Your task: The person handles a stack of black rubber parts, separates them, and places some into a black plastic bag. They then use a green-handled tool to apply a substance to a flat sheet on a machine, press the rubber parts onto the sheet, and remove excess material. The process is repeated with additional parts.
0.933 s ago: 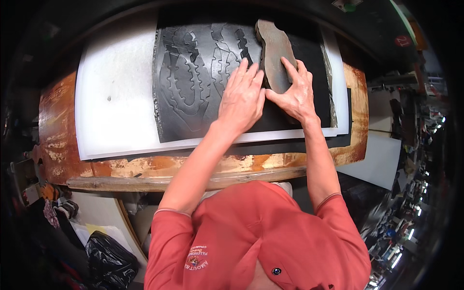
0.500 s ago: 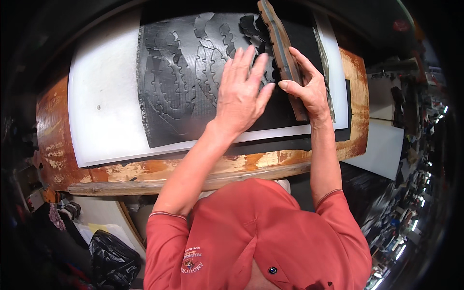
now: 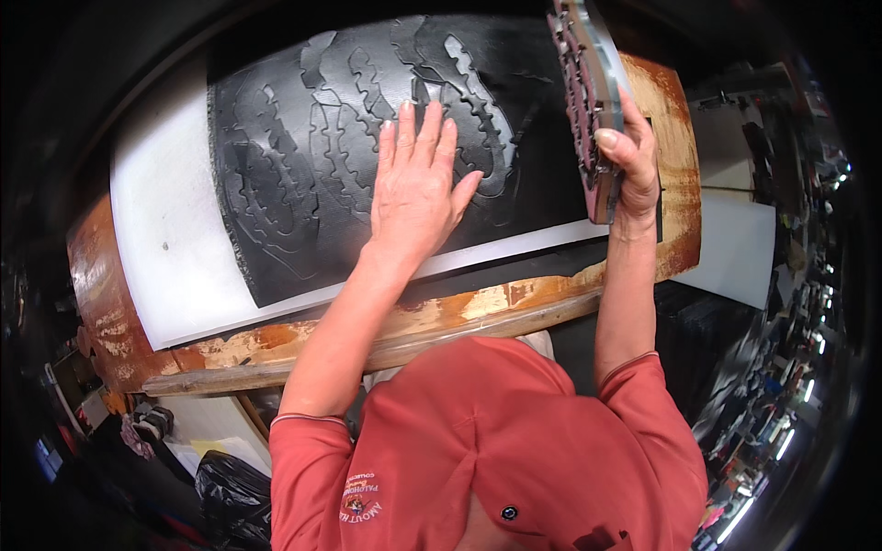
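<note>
Left hand (image 3: pixel 412 197) lies spread and flat over the black leather-like sheet (image 3: pixel 344 170); right hand (image 3: pixel 634 161) grips a cutting die (image 3: pixel 586 96) on edge.
Best to keep the left level, steadying the sheet at twelve o'clock, with the grip clear of the die's toothed face, between one and two o'clock. Since half a second ago, the die has swung right, exposing that face.

Black sheet (image 3: pixel 331 174), red shirt (image 3: pixel 441 432)
</note>
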The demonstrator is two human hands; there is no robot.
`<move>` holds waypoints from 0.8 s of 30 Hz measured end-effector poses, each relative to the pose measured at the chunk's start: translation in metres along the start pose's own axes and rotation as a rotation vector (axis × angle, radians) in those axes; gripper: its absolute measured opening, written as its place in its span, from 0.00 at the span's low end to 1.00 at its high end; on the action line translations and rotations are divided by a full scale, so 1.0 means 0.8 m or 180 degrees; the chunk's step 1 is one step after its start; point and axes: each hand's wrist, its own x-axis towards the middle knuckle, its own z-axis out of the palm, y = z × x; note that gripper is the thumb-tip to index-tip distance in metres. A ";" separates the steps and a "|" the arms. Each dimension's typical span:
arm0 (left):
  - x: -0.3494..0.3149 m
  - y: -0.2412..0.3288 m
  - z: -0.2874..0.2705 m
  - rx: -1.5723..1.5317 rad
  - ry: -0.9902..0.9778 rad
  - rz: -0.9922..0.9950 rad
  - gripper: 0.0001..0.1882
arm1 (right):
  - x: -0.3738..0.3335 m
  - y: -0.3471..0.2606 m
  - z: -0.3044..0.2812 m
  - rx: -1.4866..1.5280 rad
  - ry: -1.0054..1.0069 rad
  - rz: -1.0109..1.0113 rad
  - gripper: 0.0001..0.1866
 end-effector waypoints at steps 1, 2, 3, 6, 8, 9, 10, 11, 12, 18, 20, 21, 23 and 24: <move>0.000 0.000 -0.001 0.0017 -0.0003 0.0004 0.36 | 0.004 -0.007 -0.006 -0.0150 0.0081 -0.0067 0.43; 0.000 0.000 -0.001 -0.0032 0.0014 0.0019 0.36 | 0.008 -0.013 -0.010 -0.0145 0.0109 -0.0216 0.46; 0.000 0.000 -0.001 -0.0073 0.0040 0.0021 0.36 | 0.011 -0.017 -0.013 -0.0170 0.0161 -0.0377 0.46; -0.002 -0.002 0.000 -0.0229 0.0103 0.0012 0.35 | 0.015 -0.029 -0.019 -0.0307 0.0255 -0.0544 0.45; -0.003 -0.004 0.000 -0.0273 0.0136 0.0017 0.37 | 0.012 -0.025 -0.017 -0.0814 0.0349 -0.0561 0.45; -0.003 -0.005 0.000 -0.0325 0.0195 0.0032 0.37 | 0.009 -0.021 -0.016 -0.1003 0.0269 -0.0638 0.44; -0.004 -0.006 -0.001 -0.0440 0.0254 0.0035 0.38 | 0.007 -0.012 -0.012 -0.1406 0.0395 -0.0644 0.46; -0.003 -0.007 -0.002 -0.0538 0.0389 0.0010 0.37 | 0.005 -0.005 -0.011 -0.1954 0.0401 -0.0653 0.48; -0.002 -0.008 -0.004 -0.0634 0.0528 0.0030 0.37 | 0.001 0.009 -0.005 -0.2611 0.0519 -0.0729 0.48; 0.040 0.006 -0.002 -0.1240 0.0882 0.0419 0.31 | -0.008 0.058 0.013 -0.3852 0.0361 -0.0772 0.44; 0.064 0.017 0.008 -0.0924 0.0626 0.0540 0.29 | -0.008 0.060 0.012 -0.3923 0.0448 -0.0978 0.43; 0.076 0.020 0.012 -0.0766 0.0494 0.0593 0.28 | -0.008 0.059 0.011 -0.3910 0.0391 -0.0885 0.43; 0.095 0.021 0.018 -0.0653 0.0319 0.0783 0.21 | -0.008 0.057 0.010 -0.3835 0.0387 -0.0932 0.43; 0.102 0.020 0.019 -0.0623 0.0300 0.0848 0.18 | -0.008 0.056 0.010 -0.3865 0.0410 -0.1031 0.42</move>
